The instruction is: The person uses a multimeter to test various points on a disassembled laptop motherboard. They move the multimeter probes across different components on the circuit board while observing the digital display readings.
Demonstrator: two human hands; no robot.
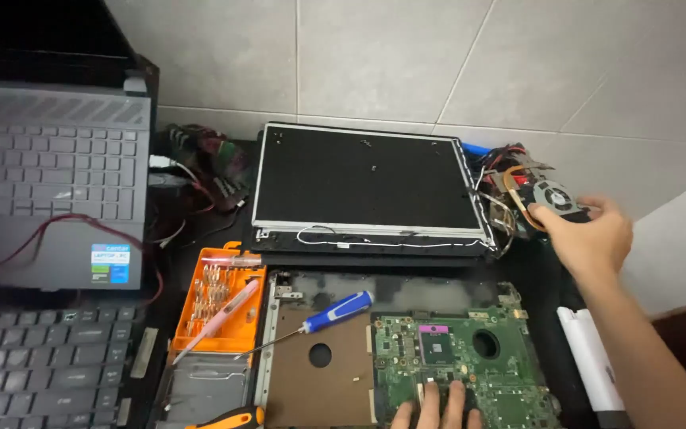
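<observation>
Right hand (589, 234) closes around the cooling fan (553, 197) out by the tangled wires, right of the screen panel (363, 179); left hand (437, 407) lies loose, fingertips flat on the green motherboard (470, 369), blue screwdriver (311, 324) lying just beside it

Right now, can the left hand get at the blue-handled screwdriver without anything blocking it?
Probably yes. The left hand rests on the green circuit board, and the blue-handled screwdriver lies in the open on the brown panel just beside it. Nothing stands between them; the right hand is away at the fan.
</observation>
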